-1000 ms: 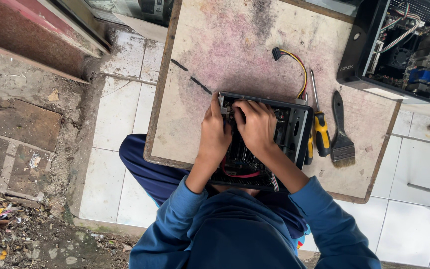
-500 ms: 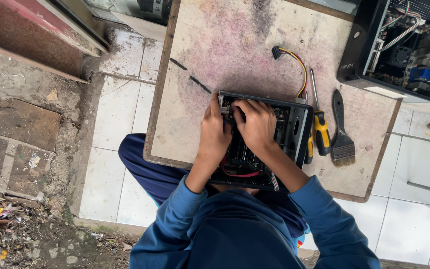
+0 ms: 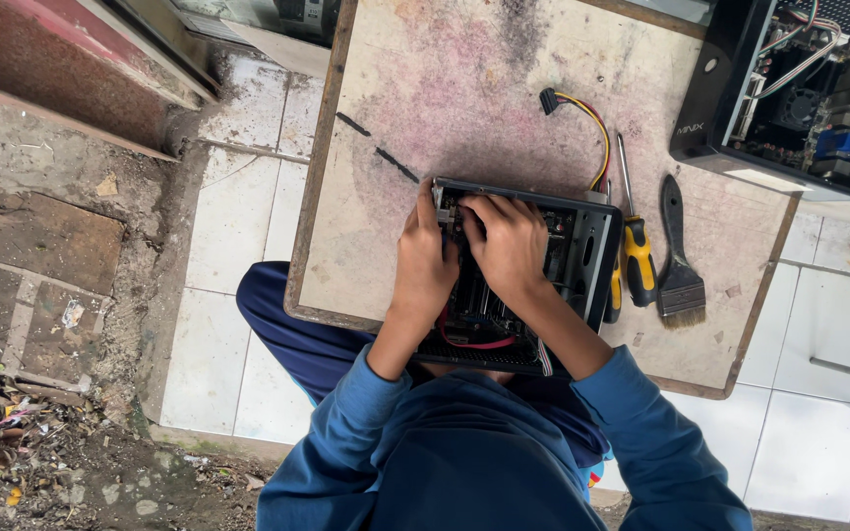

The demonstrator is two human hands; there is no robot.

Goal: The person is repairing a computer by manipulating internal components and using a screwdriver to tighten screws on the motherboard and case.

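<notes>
Case (image 3: pixel 582 246): open, long axis running away from us on the board (image 3: pixel 425 118).
Left hand (image 3: pixel 423 267): inside, fingers curled; grip we cannot tell.
Right hand (image 3: pixel 509 246): just beside it, equally near, grip hidden.

Soft, even daylight, bright without glare; shadows are faint and diffuse. Focus is sharp throughout, with slight wide-angle bending toward the frame's edges.

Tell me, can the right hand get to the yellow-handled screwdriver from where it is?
Probably yes. The right hand rests inside the open black case, and the screwdriver lies on the board just past the case's right wall, beside the brush. Nothing covers it; the hand need only lift over the wall.
</notes>
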